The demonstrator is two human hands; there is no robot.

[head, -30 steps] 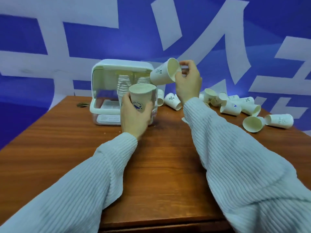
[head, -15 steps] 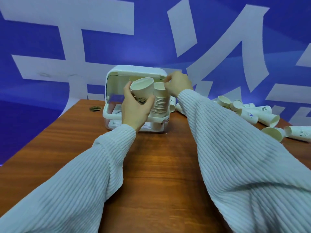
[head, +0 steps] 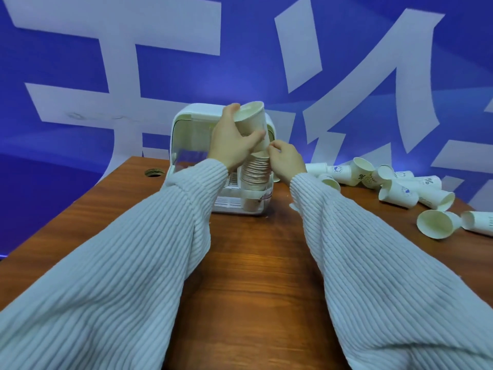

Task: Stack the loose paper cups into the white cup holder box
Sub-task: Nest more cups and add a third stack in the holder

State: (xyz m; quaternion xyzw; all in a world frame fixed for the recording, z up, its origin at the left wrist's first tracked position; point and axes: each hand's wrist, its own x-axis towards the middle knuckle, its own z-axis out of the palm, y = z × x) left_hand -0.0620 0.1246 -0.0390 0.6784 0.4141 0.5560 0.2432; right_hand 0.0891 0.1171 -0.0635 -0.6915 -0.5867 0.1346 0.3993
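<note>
The white cup holder box (head: 186,117) stands at the far middle of the wooden table, its front open. A tall stack of nested cups (head: 254,173) rises out of its right side. My left hand (head: 232,140) grips a white paper cup (head: 252,121) held upright on top of that stack. Just to the right, my right hand (head: 286,160) pinches the upper rims of the stack with fingers together. The box's inside behind my hands is mostly hidden.
Several loose paper cups (head: 397,192) lie on their sides at the table's far right, one (head: 437,224) with its mouth facing me. A round cable hole (head: 153,172) sits left of the box. A blue and white wall stands close behind.
The cup my right hand held a second ago has left it; that hand now steadies the stack. My left hand has lifted its cup up and right, over the stack.
</note>
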